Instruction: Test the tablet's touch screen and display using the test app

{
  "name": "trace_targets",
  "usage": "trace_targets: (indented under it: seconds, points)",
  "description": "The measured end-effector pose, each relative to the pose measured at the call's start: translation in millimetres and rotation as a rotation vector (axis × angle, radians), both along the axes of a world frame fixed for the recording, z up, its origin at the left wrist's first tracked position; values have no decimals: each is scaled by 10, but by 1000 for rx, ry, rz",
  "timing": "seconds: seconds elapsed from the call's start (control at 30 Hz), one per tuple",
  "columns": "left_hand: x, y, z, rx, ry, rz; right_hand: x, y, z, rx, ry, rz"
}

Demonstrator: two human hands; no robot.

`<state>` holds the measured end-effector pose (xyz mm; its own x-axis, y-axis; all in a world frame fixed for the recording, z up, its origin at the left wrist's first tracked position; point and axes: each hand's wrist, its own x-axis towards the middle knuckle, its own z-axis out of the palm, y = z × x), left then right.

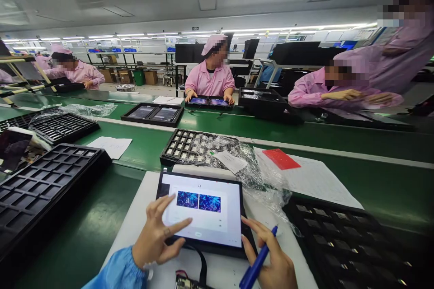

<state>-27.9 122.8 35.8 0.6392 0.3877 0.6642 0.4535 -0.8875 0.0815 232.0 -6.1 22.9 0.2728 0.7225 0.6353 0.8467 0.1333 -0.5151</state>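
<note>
A black tablet (217,189) lies on a white sheet in front of me, its bright screen showing two blue pictures side by side. My left hand (156,237), in a blue sleeve, hovers over the screen's lower left with its fingers spread and the index finger pointing at the screen. My right hand (271,262) rests at the tablet's lower right corner and holds a blue pen (256,268). A flat black cable (202,268) runs from the tablet's near edge to a small circuit board (185,282).
Black compartment trays lie at the left (40,185), right (346,244) and behind the tablet (185,144), the last partly under clear plastic wrap (257,176). A red card (280,159) lies on paper. People in pink coats work across the green belt (339,142).
</note>
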Motion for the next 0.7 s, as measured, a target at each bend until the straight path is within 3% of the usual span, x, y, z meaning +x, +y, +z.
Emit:
trace_targets:
  seconds: [0.07,0.13,0.23,0.3,0.43,0.7]
  points:
    - [20,30,21,126,113,6,4,-2,5,-5,10,-25]
    - [37,108,21,145,73,180,21,-2,7,-23,0,-38]
    - [14,239,-3,-87,-242,534,46,-4,1,-27,-10,-49]
    - [-31,284,-27,-254,-428,637,52,-9,-3,2,-8,-57]
    - [-98,278,-97,-379,-551,604,46,-22,8,13,1,-72]
    - [-40,272,-145,-445,-623,505,27,18,-86,-9,-98,-9]
